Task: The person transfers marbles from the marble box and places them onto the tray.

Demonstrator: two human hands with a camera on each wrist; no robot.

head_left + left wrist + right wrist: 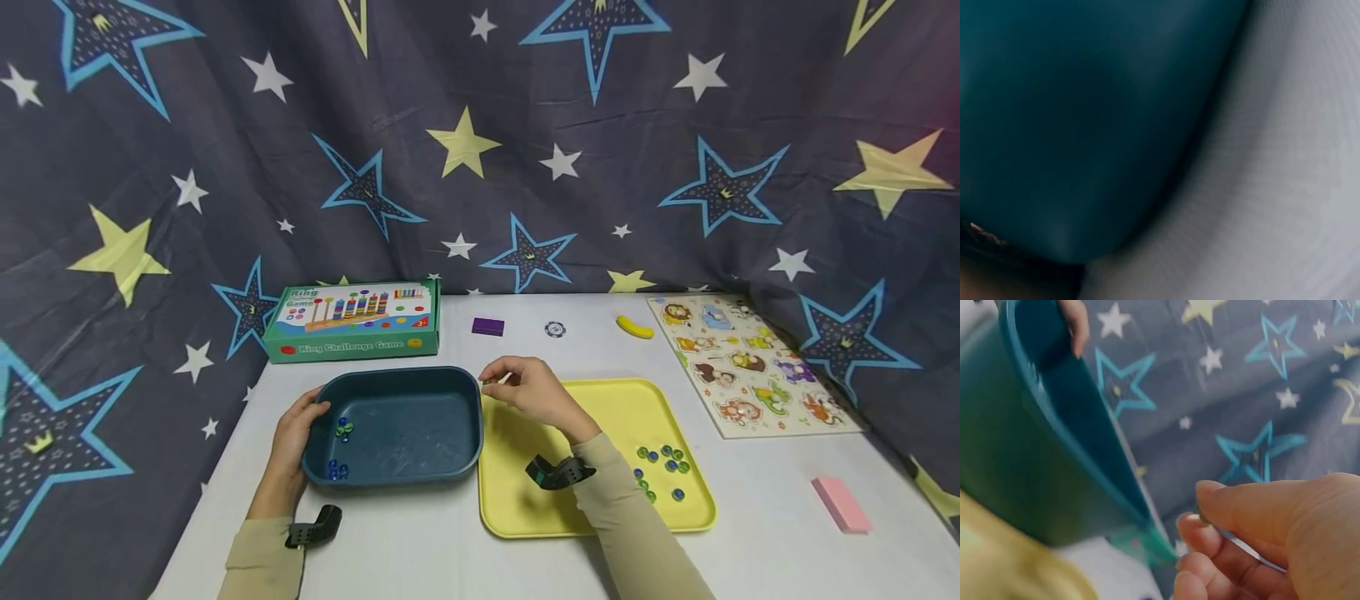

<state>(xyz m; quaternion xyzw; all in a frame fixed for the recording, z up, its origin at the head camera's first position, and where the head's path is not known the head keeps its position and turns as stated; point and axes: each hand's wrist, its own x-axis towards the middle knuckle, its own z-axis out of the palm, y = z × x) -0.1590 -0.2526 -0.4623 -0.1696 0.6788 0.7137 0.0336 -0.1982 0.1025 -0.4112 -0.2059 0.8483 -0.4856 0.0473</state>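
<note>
My left hand [291, 435] grips the left end of a dark teal plastic tub [420, 479], thumb over the rim. The tub's outer wall [1085, 125] fills much of the left wrist view. Inside its left side lie several blue and green glass marbles [344, 428]. My right hand [534, 390] is beside the tub's right rim, above the upper left corner of a yellow tray [555, 523]. Between its thumb and index finger it pinches a small greenish marble [1201, 515], mostly hidden by the fingertips. More marbles [671, 466] lie on the tray's right side.
Behind the tub stands a green ring game box [352, 346]. Along the back lie a purple block [488, 327], a poker chip [555, 329] and a yellow banana-shaped piece [634, 327]. An animal puzzle board [720, 417] and a pink block [842, 505] are at right.
</note>
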